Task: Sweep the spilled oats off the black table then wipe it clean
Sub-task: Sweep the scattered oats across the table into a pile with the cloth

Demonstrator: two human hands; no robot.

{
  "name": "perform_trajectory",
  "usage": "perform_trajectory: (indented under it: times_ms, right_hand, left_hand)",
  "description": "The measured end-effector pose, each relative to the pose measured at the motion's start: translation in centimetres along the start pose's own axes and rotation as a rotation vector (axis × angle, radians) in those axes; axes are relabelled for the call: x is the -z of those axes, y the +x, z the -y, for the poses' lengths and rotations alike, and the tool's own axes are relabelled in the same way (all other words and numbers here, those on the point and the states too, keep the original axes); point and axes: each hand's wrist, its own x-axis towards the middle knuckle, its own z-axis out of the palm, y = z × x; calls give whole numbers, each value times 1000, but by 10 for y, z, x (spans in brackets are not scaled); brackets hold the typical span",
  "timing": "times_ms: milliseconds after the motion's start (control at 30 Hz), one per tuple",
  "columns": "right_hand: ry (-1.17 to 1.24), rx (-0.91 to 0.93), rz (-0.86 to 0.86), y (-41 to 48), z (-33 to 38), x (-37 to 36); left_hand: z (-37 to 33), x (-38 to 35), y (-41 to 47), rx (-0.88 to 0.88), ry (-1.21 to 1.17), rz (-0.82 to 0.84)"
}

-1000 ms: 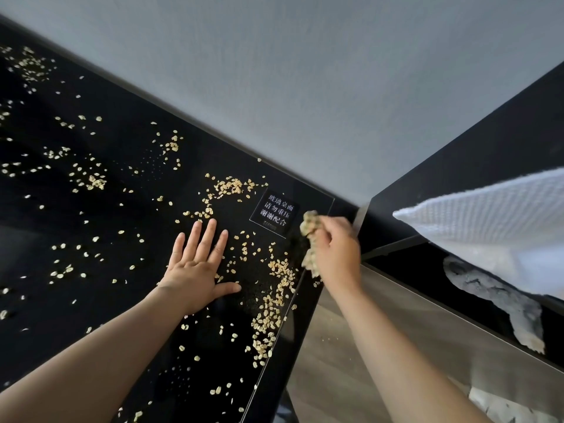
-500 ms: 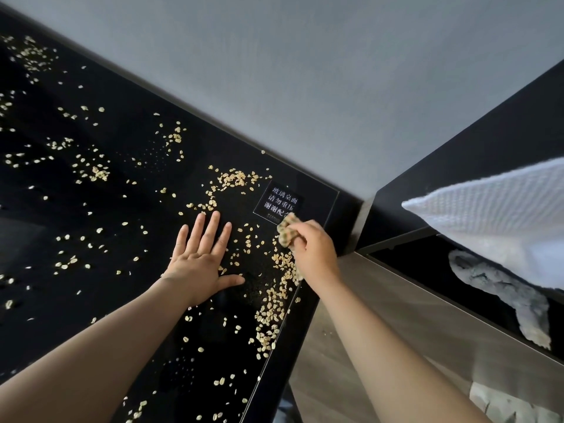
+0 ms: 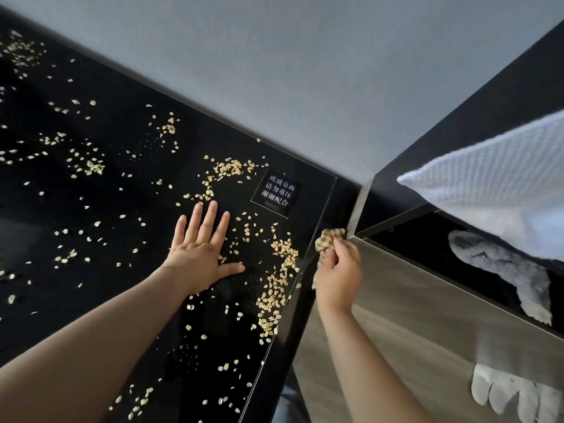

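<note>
Near edge: pale flat oat flakes (image 3: 224, 366) thinly strewn on glossy black glass table (image 3: 91, 285).
L hand (image 3: 198, 257): flat, palm down, fingers straight & spread, pressed on tabletop; holding nothing.
R hand (image 3: 338, 273): curled round small yellow-brown checked cloth (image 3: 328, 239), just off table's right edge, beside corner of grey wood-grain cabinet (image 3: 427, 300); cloth apart from tabletop.
Main heap: dense ridge of flakes along right edge, betw. both hands.
Far end: cluster past L fingertips, beside small black sign (image 3: 276, 192) w/ white characters; more strewn far left.
Step (judged): sweeping, early; wipe not begun.
Next (judged): cloth onto top inboard of ridge, then drag outward over right edge; light pressure, else flakes scatter.
</note>
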Motion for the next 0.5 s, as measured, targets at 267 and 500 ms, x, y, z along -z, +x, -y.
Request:
perform_trajectory:
  times_ms: [267, 500]
  right_hand:
    - [-51, 159, 153, -16, 27, -27]
    - [161, 101, 238, -12, 33, 20]
  left_hand:
    - [1, -1, 0, -10, -5, -13]
    - [2, -1, 0, -21, -20, -17]
